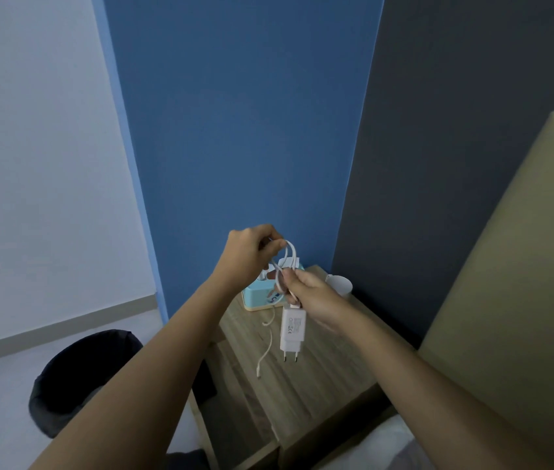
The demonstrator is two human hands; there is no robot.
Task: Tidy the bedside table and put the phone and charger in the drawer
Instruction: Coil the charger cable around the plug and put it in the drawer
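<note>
Wood-grain bedside table [319, 378] below both hands looping smooth white charger cable [285, 262].

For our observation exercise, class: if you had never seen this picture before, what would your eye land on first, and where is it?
First come the two hands, left hand and right hand, raised at centre and looping a white cable. Its white charger plug dangles below the right hand, prongs down, above the wooden bedside table. Behind rises a bright blue wall, and a dark bin stands lower left.
</note>
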